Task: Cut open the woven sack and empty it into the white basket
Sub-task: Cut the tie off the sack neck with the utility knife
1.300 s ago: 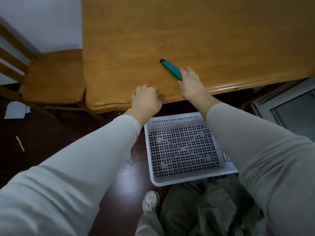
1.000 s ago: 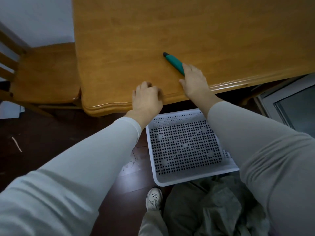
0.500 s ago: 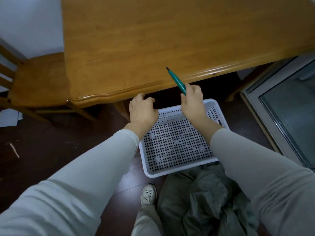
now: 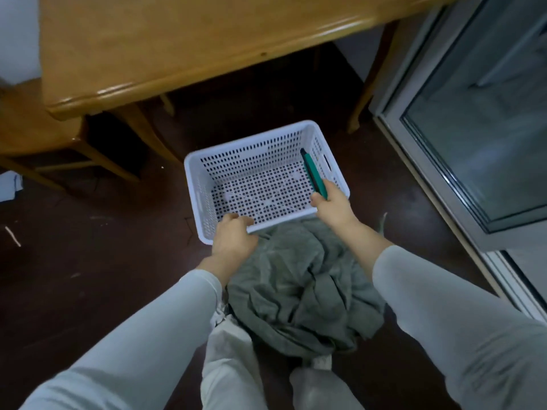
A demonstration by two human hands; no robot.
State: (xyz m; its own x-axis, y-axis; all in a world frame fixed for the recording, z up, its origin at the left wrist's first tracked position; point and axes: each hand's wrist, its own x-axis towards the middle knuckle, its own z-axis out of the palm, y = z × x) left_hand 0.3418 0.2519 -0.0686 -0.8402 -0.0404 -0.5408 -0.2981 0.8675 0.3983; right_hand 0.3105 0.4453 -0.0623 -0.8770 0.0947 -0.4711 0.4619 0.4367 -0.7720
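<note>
The white perforated basket (image 4: 204,184) stands on the dark floor in front of me, with nothing in it. A crumpled grey-green woven sack (image 4: 299,288) lies against its near side, between my legs. My right hand (image 4: 333,207) is shut on a green utility knife (image 4: 313,174), whose tip points away over the basket's right side. My left hand (image 4: 233,239) hovers at the basket's near rim above the sack's upper edge, fingers curled and holding nothing.
A wooden table (image 4: 177,39) overhangs the floor beyond the basket, with its leg (image 4: 370,84) at the right. A wooden chair (image 4: 38,137) stands at the left. A glass sliding door (image 4: 479,119) runs along the right.
My right hand lifted the green knife off the table and brought it down over the basket. My left hand left the table edge and dropped to the sack. The view tilted down.
</note>
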